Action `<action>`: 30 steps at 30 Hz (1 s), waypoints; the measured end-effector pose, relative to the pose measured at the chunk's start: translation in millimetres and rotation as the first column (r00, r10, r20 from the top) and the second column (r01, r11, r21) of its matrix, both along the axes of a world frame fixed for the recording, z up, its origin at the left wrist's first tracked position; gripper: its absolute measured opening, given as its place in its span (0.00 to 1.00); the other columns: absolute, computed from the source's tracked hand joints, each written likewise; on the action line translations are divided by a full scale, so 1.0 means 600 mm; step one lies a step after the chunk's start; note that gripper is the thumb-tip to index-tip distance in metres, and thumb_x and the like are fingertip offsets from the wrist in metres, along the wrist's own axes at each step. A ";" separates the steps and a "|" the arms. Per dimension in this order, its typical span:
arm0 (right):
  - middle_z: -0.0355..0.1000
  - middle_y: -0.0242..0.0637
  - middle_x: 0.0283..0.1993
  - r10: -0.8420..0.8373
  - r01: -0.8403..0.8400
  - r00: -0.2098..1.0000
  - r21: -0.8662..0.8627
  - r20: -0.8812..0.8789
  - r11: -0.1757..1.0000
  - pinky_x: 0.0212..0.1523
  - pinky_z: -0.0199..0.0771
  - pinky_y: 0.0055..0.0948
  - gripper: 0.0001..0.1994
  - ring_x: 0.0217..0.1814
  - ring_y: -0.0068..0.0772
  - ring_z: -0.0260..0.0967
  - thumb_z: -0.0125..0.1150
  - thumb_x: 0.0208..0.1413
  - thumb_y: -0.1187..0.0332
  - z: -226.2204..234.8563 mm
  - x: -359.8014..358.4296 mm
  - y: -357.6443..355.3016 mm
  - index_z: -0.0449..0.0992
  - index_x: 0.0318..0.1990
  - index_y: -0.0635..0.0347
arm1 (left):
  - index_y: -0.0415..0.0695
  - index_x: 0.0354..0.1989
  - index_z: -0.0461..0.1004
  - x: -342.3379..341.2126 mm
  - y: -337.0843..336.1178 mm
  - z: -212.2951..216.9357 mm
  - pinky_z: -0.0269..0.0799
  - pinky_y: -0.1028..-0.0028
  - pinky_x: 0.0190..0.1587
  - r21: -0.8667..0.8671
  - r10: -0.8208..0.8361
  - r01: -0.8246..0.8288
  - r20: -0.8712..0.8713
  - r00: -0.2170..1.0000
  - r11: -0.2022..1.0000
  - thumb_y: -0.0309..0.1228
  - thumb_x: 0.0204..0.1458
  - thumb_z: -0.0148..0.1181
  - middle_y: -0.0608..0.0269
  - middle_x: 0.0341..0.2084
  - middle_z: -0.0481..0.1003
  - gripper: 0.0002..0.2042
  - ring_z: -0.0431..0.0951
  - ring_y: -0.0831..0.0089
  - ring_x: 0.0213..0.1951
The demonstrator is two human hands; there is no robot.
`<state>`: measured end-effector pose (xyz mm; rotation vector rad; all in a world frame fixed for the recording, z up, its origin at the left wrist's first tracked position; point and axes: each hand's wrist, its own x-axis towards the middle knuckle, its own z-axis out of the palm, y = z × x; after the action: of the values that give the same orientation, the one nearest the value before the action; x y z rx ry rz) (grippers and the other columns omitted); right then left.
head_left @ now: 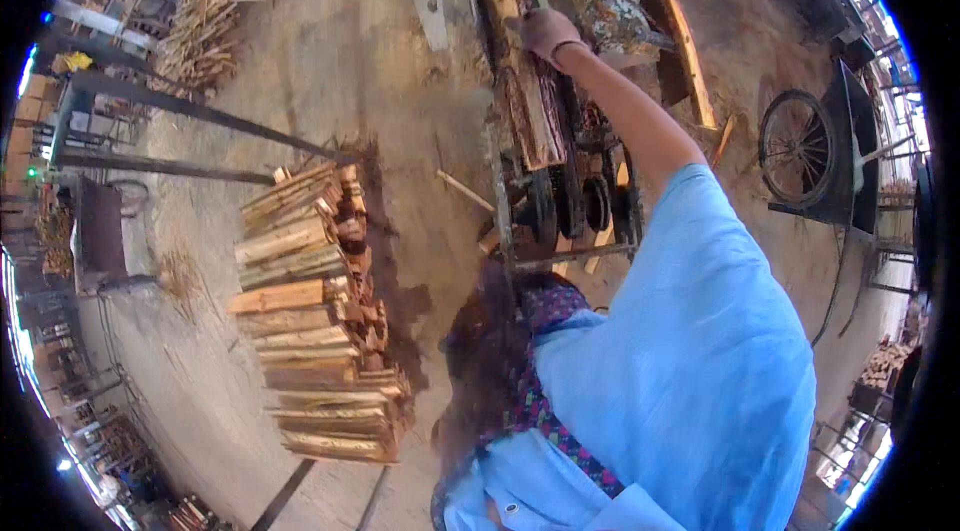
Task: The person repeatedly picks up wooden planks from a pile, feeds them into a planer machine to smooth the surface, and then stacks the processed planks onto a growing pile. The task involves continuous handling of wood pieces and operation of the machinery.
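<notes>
My right hand (548, 31), in a dark glove, reaches far forward on a blue-sleeved arm and closes on the edge of a long rough wooden plank (528, 101). The plank lies lengthwise on the bed of a sawing machine (570, 196) with dark wheels under it. A second long plank (680, 31) lies slanted to the right of the hand. My left hand is out of the picture. My blue shirt and a patterned scarf (545, 381) fill the lower right.
A tall stack of sawn wooden slats (315, 316) stands on the left. Behind it run dark metal bars (200, 116) and a heap of thin sticks (205, 21). A cart with a spoked wheel (797, 146) stands on the right. Sawdust covers the floor (330, 51).
</notes>
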<state>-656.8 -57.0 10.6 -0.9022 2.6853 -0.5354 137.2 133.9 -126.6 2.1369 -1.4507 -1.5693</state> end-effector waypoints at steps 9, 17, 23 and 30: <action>0.85 0.48 0.38 -0.237 0.269 0.956 -0.192 0.172 0.944 0.52 0.79 0.44 0.33 0.45 0.44 0.83 0.63 0.65 0.36 -0.009 -0.047 0.083 0.88 0.43 0.65 | 0.36 0.56 0.77 0.006 -0.036 -0.086 0.75 0.70 0.37 -0.553 -0.644 0.697 0.334 0.688 0.457 0.33 0.64 0.66 0.62 0.34 0.78 0.16 0.77 0.73 0.34; 0.74 0.44 0.69 0.075 -0.236 0.609 -0.090 -0.790 0.967 0.66 0.75 0.41 0.21 0.68 0.44 0.72 0.57 0.72 0.70 0.065 0.051 0.262 0.73 0.70 0.62 | 0.36 0.62 0.76 -0.065 -0.094 0.025 0.74 0.76 0.40 0.081 0.327 -0.317 -0.177 0.928 0.945 0.35 0.62 0.64 0.68 0.38 0.77 0.22 0.74 0.81 0.36; 0.72 0.41 0.73 0.385 -0.304 0.915 -0.422 0.119 0.854 0.75 0.68 0.34 0.26 0.73 0.38 0.71 0.62 0.68 0.77 0.037 0.488 0.177 0.69 0.73 0.66 | 0.41 0.63 0.79 0.117 0.005 -0.128 0.77 0.72 0.42 -0.033 0.386 -0.385 0.058 0.920 0.922 0.42 0.62 0.67 0.63 0.41 0.83 0.25 0.81 0.74 0.39; 0.84 0.38 0.52 0.263 -0.352 0.597 -0.046 0.758 0.935 0.53 0.78 0.31 0.15 0.51 0.27 0.78 0.67 0.70 0.69 -0.203 0.745 0.213 0.82 0.59 0.68 | 0.36 0.66 0.75 0.329 0.025 -0.285 0.79 0.66 0.52 -0.122 0.561 -0.549 0.133 0.817 0.827 0.45 0.61 0.70 0.52 0.51 0.84 0.31 0.84 0.62 0.49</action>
<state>-209.9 71.0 -111.3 -0.8362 1.7233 -0.5232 334.4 148.9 -297.7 2.3857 -0.7725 -1.1194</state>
